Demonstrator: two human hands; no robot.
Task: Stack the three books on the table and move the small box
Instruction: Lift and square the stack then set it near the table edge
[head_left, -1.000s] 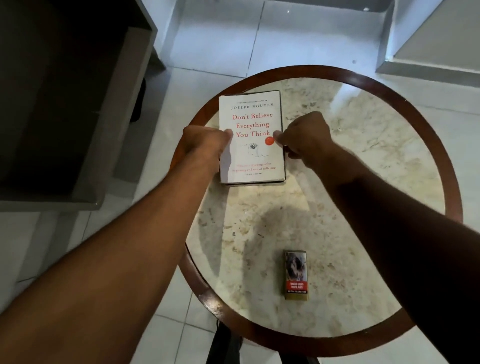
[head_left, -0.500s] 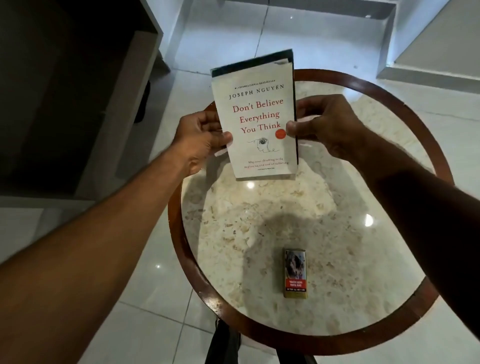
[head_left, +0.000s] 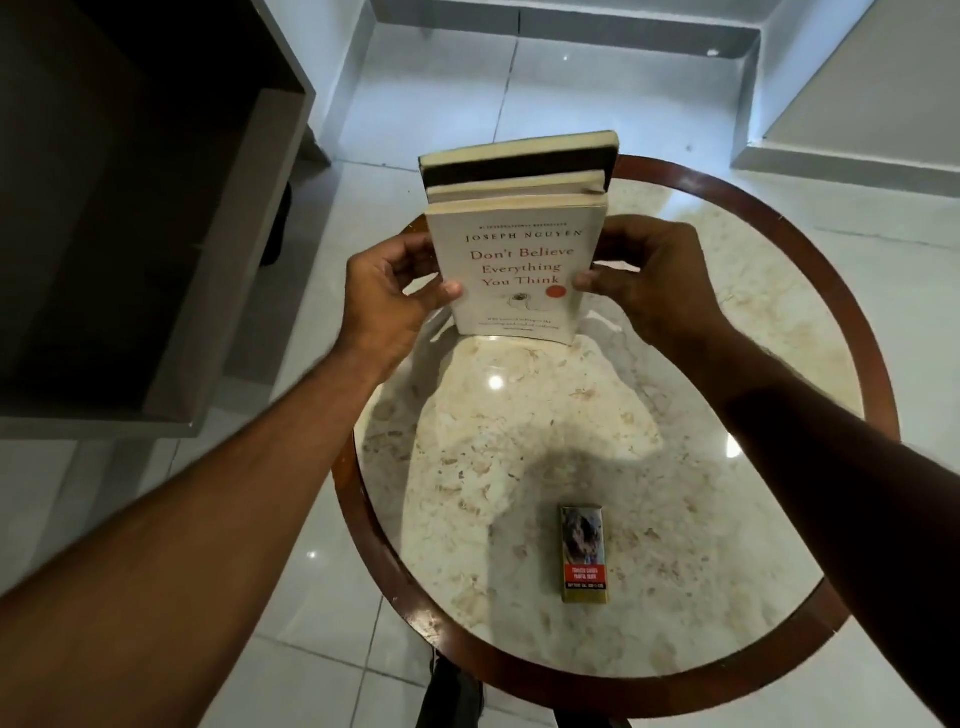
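Three books stand upright together, pressed as one bundle, their lower edge at the far part of the round table. The front one is white with red title lettering; behind it show the top edges of two more, one with a dark cover. My left hand grips the bundle's left side and my right hand grips its right side, thumbs on the front cover. A small box with a red label lies flat near the table's near edge, apart from both hands.
The round table has a marble top and a dark wooden rim. A dark open cabinet stands to the left over the tiled floor. A low white step runs along the far right.
The books lay flat on the table a second ago. Both hands have lifted them and tipped them upright, so the top edges of all three now face me.
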